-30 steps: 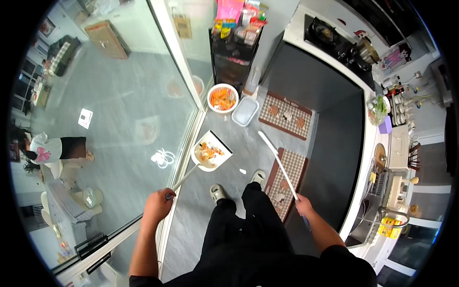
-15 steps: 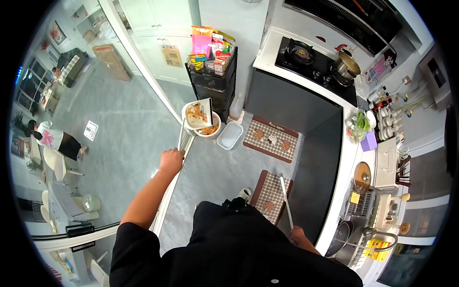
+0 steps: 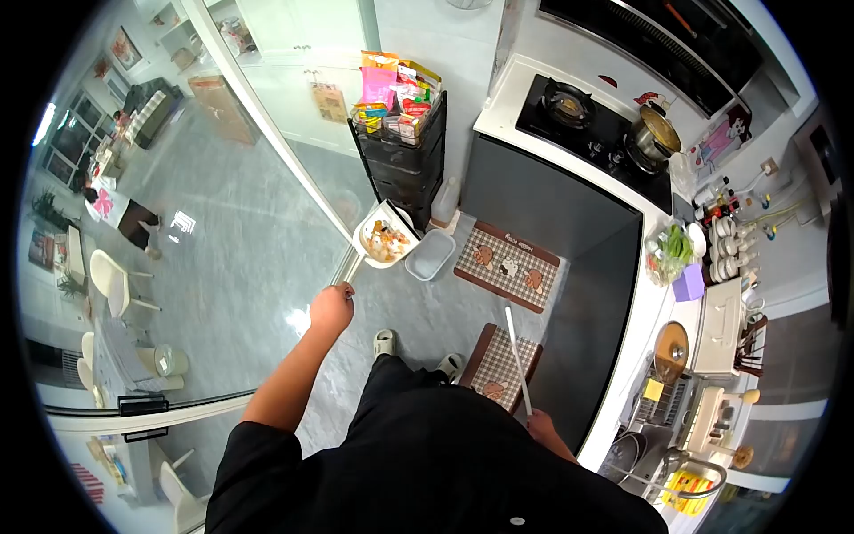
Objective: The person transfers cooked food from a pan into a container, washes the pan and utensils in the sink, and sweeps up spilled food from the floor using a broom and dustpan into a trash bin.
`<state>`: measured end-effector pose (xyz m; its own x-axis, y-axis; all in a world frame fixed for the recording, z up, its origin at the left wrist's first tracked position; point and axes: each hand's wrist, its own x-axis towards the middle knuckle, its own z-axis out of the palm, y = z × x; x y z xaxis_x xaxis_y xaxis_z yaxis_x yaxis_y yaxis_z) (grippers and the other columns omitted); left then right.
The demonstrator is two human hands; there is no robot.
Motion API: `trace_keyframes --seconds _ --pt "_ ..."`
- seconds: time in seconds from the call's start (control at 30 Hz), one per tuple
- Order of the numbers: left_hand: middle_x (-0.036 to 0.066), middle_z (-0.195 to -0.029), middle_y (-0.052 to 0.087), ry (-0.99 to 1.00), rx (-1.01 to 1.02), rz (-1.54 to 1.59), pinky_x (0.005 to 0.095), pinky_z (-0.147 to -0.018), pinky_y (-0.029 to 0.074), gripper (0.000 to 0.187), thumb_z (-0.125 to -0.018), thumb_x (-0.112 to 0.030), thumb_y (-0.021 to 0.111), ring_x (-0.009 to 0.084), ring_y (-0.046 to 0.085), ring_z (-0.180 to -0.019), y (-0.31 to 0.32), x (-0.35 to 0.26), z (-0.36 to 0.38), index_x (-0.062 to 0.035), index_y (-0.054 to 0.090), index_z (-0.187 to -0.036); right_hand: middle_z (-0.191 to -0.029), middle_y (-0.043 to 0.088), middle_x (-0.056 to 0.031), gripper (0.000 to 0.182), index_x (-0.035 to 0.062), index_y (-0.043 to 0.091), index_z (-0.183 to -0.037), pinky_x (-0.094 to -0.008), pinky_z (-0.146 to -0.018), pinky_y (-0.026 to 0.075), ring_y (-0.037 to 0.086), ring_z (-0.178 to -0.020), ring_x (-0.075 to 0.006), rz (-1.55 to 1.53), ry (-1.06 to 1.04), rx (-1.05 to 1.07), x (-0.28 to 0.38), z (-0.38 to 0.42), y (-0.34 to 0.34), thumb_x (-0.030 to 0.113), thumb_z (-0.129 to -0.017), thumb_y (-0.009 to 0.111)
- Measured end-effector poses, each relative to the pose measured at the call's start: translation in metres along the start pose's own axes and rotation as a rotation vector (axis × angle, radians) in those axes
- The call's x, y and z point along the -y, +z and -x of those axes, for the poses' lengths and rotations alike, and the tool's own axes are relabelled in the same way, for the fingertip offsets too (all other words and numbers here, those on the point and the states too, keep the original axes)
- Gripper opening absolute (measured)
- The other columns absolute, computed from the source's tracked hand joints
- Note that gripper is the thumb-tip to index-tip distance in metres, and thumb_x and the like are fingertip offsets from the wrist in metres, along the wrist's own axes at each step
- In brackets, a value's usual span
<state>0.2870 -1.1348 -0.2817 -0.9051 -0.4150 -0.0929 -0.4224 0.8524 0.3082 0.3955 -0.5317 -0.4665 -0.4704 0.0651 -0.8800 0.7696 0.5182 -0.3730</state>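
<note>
My left hand (image 3: 332, 308) is closed round the handle of a dustpan (image 3: 383, 237). The dustpan holds orange and pale scraps and lies over a white bin, most of which it hides. In my right hand (image 3: 542, 425) is a long white stick (image 3: 514, 356), slanting up over the lower checked mat (image 3: 500, 372); what its far end belongs to cannot be made out. Just right of the dustpan stands a whitish plastic tub (image 3: 431, 255) on the grey floor.
A black rack (image 3: 405, 160) with snack packets stands behind the bin. Another checked mat (image 3: 507, 266) lies before the stove counter (image 3: 507, 89). At the left are a glass door frame (image 3: 267, 125), a chair (image 3: 111, 276) and, farther off, a person (image 3: 120, 214).
The dustpan has tilted and shifted over the bin, covering more of it. My right hand and the stick have moved slightly left and up. The far person has moved.
</note>
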Motion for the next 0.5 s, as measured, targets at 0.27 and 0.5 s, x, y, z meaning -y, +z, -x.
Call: trace_keyframes --seconds 0.27,0.5 --pt "0.019 -0.090 0.071 -0.115 -0.023 0.111 0.0478 -0.077 0.056 0.019 -0.081 -0.009 0.060 0.0388 0.069 -0.084 -0.038 -0.007 0.005 -0.0102 0.072 -0.096 -0.073 0.058 -0.0099 0.035 0.0018 0.059 -0.125 -0.0384 -0.045 0.047 0.059 -0.053 -0.0225 0.330 -0.264 0.016 0.078 -0.019 -0.004 0.010 -0.092 0.052" --pt "0.018 -0.082 0.071 -0.258 -0.078 0.305 0.0408 -0.072 0.054 0.013 -0.085 -0.012 0.063 0.0345 0.070 -0.079 -0.059 0.043 0.038 -0.0063 0.072 -0.092 -0.080 0.060 -0.0138 0.034 0.0042 0.049 -0.130 -0.0386 -0.047 0.052 0.059 -0.056 -0.0233 -0.320 -0.011 0.334 0.229 -0.081 0.040 0.013 -0.097 0.044"
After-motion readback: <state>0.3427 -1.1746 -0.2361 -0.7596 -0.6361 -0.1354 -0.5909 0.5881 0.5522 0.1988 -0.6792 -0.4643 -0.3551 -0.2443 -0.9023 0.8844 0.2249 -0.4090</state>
